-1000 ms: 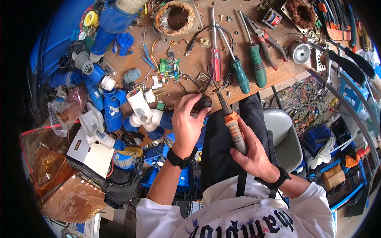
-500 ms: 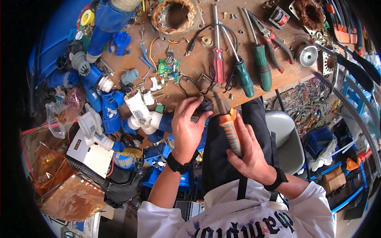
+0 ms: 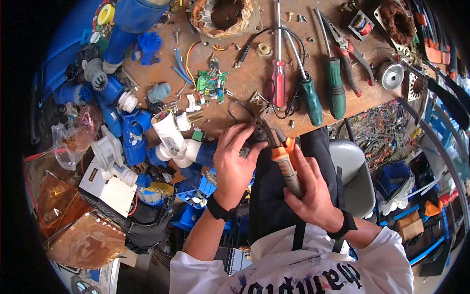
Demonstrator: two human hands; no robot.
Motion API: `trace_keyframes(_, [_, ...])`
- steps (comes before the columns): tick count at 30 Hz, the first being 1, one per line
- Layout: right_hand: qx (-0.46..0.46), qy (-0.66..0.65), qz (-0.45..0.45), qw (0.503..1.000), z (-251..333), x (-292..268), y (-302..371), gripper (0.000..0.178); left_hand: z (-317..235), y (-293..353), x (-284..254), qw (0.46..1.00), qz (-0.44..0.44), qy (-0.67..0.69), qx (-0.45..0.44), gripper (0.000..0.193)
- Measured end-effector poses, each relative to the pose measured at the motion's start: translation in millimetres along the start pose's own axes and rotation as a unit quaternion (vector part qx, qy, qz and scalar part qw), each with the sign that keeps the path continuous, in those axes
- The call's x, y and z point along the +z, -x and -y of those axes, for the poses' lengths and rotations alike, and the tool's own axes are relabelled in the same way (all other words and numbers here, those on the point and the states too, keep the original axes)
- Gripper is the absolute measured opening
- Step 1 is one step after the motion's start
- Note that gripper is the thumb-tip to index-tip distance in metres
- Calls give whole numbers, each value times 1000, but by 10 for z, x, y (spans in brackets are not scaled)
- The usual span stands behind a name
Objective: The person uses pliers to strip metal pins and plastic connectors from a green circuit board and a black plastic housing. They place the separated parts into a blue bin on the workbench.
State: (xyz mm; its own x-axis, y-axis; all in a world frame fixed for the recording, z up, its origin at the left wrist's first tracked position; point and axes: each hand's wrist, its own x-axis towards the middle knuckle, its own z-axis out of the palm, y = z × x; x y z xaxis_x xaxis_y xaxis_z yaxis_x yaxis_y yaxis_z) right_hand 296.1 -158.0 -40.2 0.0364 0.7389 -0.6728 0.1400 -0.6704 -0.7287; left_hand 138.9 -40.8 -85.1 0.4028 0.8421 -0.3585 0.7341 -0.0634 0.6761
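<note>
Near the table's front edge, my left hand (image 3: 236, 159) pinches a small black part (image 3: 261, 131) between thumb and fingers. A thin black cable (image 3: 234, 104) loops on the table just beyond that part. My right hand (image 3: 311, 191) is wrapped round orange-and-grey-handled pliers (image 3: 286, 169), with the metal jaws pointing away from me. Those jaws are at the right side of the black part, partly overlapping it in view; their exact grip cannot be made out.
Beyond my hands lie a red screwdriver (image 3: 278, 83), green screwdrivers (image 3: 310, 100), red-handled pliers (image 3: 360, 66) and a green circuit board (image 3: 212, 85). Blue and white pipe fittings (image 3: 171, 137) crowd the left. A motor stator (image 3: 200, 22) sits at the back; a grey chair (image 3: 350, 171) stands right.
The pliers' jaws have come to the black part, where before they were a little apart from it. My left hand keeps its pinch. The whole view has shifted slightly.
</note>
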Motion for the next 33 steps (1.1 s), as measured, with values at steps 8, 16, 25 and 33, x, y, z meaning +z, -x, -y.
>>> trace_keyframes(8, [28, 35, 33, 998, 3, -44, -41, 93, -26, -13, 6, 1000, -8, -2, -1, 41])
trace_keyframes(16, [-45, -31, -66, 996, -3, -50, -24, 91, -10, -6, 7, 999, -9, 36, -16, 41])
trace_keyframes(25, [-11, -3, -29, 1000, 31, -51, 10, 89, 34, -25, 14, 998, -16, 58, -18, 41])
trace_keyframes(33, [40, 31, 32, 998, -13, -25, 6, 86, 75, 4, -12, 1000, -19, 4, -11, 44])
